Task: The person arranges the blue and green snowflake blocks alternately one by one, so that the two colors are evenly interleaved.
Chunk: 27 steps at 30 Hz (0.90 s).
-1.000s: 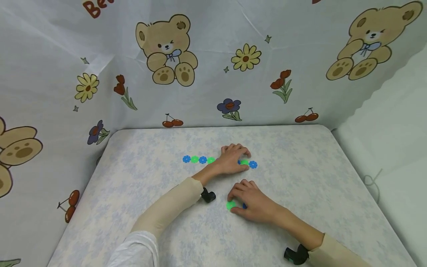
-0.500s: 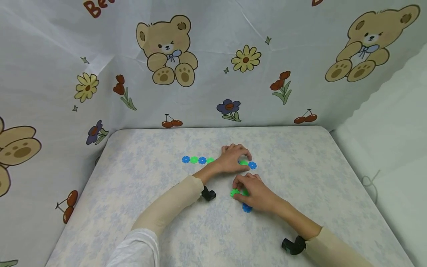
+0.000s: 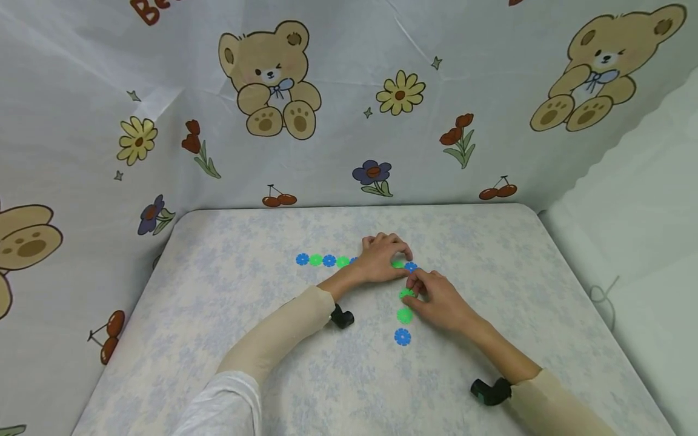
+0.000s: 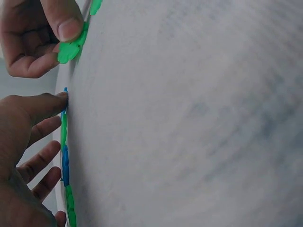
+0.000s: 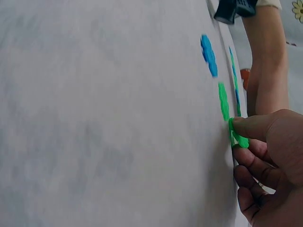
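Observation:
Blue and green notched plastic discs form a row [image 3: 329,260] across the table, partly covered by my left hand [image 3: 376,260]. Its thumb and loosely bent fingers touch the row near the right end, where a blue disc [image 3: 411,267] shows. In the left wrist view, the thumb [image 4: 49,104] lies against the row's edge. My right hand [image 3: 444,303] pinches a green disc [image 5: 240,140] between thumb and fingers, tilted, just below that end. Nearer me lie a loose green disc [image 3: 405,315] and a loose blue disc [image 3: 402,336].
The pale mottled table [image 3: 262,375] runs back to a hanging cloth [image 3: 338,109] printed with bears and flowers. Dark wrist cameras stick out from the left wrist [image 3: 342,317] and the right wrist [image 3: 491,392]. A thin cord [image 3: 605,300] hangs at the right.
My right hand has picked up the green disc and carried it away from me and rightward, towards the row's right end. The loose discs it covered now show. My left hand stays put.

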{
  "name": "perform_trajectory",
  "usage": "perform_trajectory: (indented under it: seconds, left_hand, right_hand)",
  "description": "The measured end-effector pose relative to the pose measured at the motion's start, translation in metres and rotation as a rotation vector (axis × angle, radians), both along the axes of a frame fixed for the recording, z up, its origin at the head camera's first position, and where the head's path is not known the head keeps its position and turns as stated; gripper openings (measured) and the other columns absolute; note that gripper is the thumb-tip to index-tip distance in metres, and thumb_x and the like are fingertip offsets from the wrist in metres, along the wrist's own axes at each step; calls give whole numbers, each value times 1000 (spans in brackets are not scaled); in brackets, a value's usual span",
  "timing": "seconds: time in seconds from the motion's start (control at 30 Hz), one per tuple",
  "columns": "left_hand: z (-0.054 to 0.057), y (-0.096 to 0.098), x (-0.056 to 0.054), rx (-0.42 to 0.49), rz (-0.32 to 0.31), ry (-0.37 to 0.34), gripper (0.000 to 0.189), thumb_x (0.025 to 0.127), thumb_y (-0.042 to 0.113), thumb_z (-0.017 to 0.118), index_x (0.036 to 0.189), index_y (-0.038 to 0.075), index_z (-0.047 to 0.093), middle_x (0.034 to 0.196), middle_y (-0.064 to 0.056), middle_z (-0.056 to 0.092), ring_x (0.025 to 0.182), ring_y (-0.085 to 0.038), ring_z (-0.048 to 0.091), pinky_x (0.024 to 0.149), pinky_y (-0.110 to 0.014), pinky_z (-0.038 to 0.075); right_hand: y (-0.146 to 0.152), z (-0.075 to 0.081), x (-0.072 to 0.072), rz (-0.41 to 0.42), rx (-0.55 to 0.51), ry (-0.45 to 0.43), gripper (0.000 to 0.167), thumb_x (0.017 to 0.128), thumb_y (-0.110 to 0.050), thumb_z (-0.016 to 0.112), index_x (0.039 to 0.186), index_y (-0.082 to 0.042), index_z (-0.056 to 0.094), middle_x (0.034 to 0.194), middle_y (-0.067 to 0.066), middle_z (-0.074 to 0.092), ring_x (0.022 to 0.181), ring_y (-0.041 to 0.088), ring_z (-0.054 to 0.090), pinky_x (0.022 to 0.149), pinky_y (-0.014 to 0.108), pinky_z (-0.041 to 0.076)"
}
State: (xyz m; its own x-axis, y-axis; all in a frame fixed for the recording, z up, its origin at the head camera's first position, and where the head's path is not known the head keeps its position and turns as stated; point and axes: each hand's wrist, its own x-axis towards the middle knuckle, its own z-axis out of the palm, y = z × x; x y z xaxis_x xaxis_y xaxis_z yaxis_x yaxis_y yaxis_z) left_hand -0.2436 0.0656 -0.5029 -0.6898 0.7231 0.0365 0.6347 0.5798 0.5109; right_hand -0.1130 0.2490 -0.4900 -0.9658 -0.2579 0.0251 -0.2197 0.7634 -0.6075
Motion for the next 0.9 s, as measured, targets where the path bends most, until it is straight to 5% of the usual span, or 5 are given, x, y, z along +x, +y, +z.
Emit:
perform_trajectory:
  seconds: [0.43,0.9]
  left_hand:
    - [-1,0,4,18,3,8,21,100,44,77,119,35,72,139,7,59,132,-22,49,119,-61,25]
    - [-2,0,4,15,7,9,19,101,43,76,116,33,71,139,7,59,132,-22,48,119,-61,25]
  right_hand:
    - [47,-3,-24,-72,14,37,19,100,-19,77,112,-10,66,94,3,67,92,19,60,87,38,49]
    - [56,-6,-46,-66,14,17,19,102,-22,75,115,-9,69,95,5,63,85,17,54,78,30,45]
